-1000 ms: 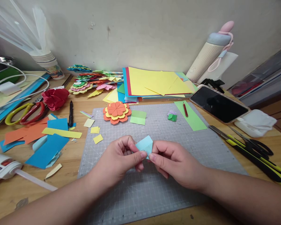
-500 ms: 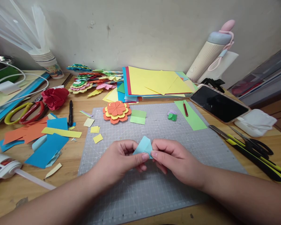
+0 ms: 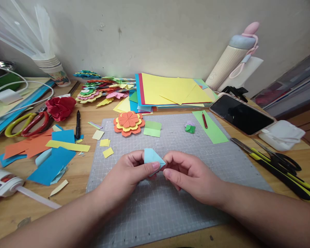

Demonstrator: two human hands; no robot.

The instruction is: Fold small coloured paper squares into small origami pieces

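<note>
Over the grey cutting mat [image 3: 181,213], my left hand [image 3: 134,172] pinches a folded light blue paper [image 3: 151,156] between thumb and fingers. The paper's pointed corner faces right. My right hand [image 3: 188,172] is at that corner, its thumb and index finger close to the tip with a small gap between them; its other fingers are curled. Beyond the hands, an orange and yellow paper flower [image 3: 129,123] and a creased light green paper [image 3: 152,128] lie on the mat.
Blue scraps [image 3: 53,165] and a glue gun [image 3: 2,182] lie left. A red pencil [image 3: 204,120] rests on a green strip [image 3: 215,132]. Right are a cutter [image 3: 281,168], scissors [image 3: 284,161] and phone [image 3: 243,113]. Stacked paper [image 3: 170,89] stands behind.
The light blue paper has turned, its point now facing right, and shifted slightly left with my left hand. My right thumb has come off the paper's face.
</note>
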